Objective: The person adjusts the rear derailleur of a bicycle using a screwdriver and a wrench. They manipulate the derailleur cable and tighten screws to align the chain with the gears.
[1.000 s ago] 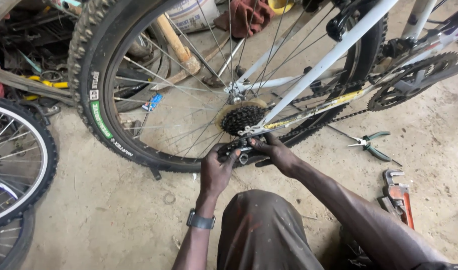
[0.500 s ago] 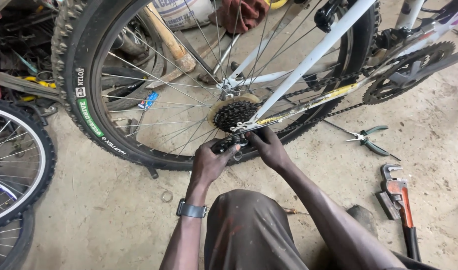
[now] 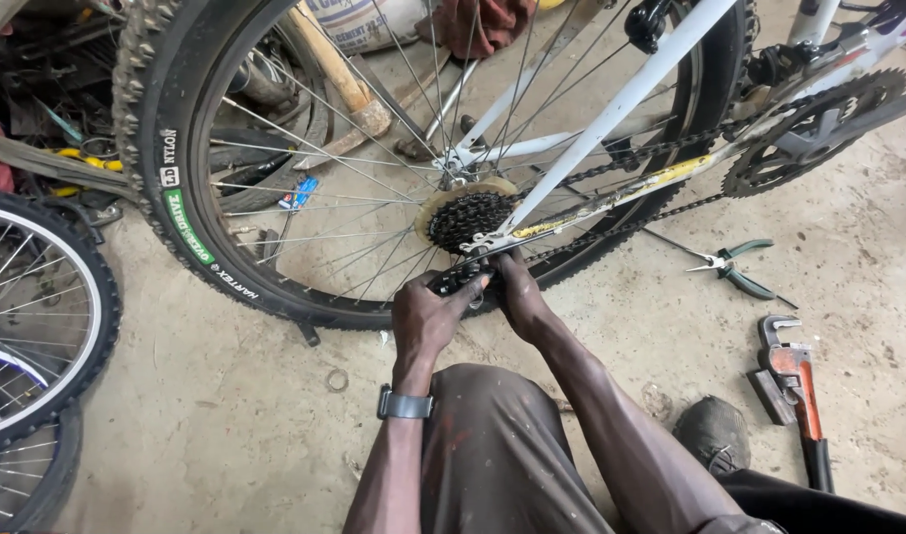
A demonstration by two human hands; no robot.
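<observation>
1. We see our left hand [image 3: 425, 314] closed around the black derailleur [image 3: 460, 282], fingers curled over its lower part.
2. Our right hand [image 3: 517, 289] grips the same derailleur from the other side, thumb and fingers pinched on its upper end, just beside the left hand.
3. The derailleur hangs right under the cassette [image 3: 470, 218], low on the rear wheel [image 3: 275, 158], where the chain [image 3: 651, 213] runs in from the chainring [image 3: 819, 129].
4. The white frame [image 3: 631, 94] crosses the wheel on a slant, from the hub up to the right.
5. A watch [image 3: 405, 404] sits on our left wrist, and our knee [image 3: 493, 435] fills the space between both forearms.
6. On the concrete floor [image 3: 196, 415] to our right lie green-handled pliers [image 3: 735, 265] and, nearer us, a red pipe wrench [image 3: 794, 381], both well apart from the hands.
7. A dark shoe [image 3: 712, 433] rests between knee and wrench.
8. More wheels [image 3: 38, 326] stand at the left edge, and a small metal ring [image 3: 336, 380] lies on the floor near the tyre.
</observation>
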